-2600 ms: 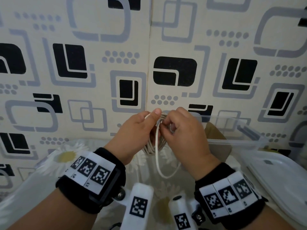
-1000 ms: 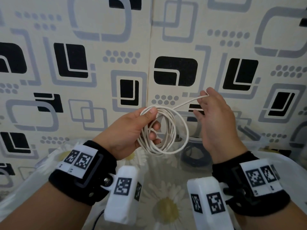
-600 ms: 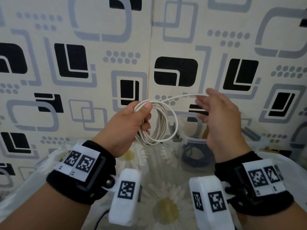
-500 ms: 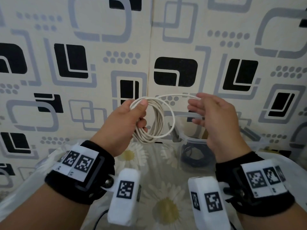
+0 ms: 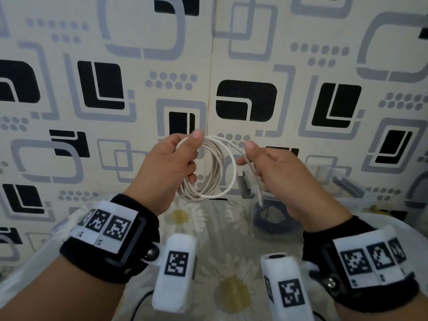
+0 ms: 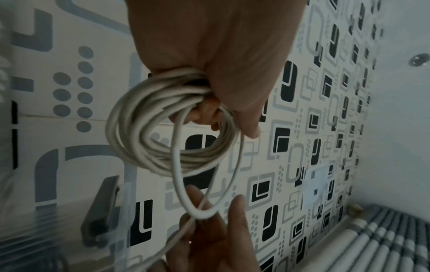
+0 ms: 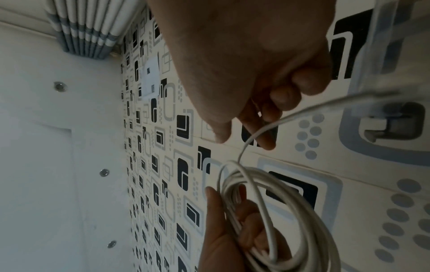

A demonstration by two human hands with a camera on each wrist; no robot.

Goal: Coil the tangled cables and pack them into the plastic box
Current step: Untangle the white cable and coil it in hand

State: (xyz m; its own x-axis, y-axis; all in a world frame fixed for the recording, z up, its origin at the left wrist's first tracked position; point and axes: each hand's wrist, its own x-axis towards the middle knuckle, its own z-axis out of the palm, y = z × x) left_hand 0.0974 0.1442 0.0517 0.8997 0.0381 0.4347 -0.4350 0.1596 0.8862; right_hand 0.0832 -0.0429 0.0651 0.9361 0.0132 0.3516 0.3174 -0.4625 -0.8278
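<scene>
So the left hand (image 5: 172, 163) is up in front of the patterned wall, gripping a round bundle of thin, smooth off-white cable (image 5: 208, 172). Thumb is pressed down on the top of the loops and the other fingers are curled through the middle of the coil, so the whole bundle hangs below the fist as a slightly messy ring. From the left wrist view you can see the strands (image 6: 149, 128) bunched tight where they pass under the thumb and fanning out lower down, matte and rubbery looking.

The right hand (image 5: 280, 174) is just beside the coil, holding the loose tail of the same cable. That strand runs from the top of the coil across to the thumb and first fingers, which lightly pinch it, then trails down past the palm. The remaining fingers are loosely curled in the right wrist view (image 7: 274, 103), not clamped hard.

Below and behind the right hand sits the clear rectangular plastic box (image 5: 342, 181) with grey clip latches on its sides. Inside it there's a coiled black cable (image 5: 271, 218) already lying on the bottom, seen through the see-through wall. The white coil is in the air, left of the box and not in it.

Everything's over a soft cloth with a daisy print (image 5: 222, 228), a bit wrinkled. Wallpaper (image 5: 115, 89) is cream with glossy black and grey rounded squares and dot clusters.
</scene>
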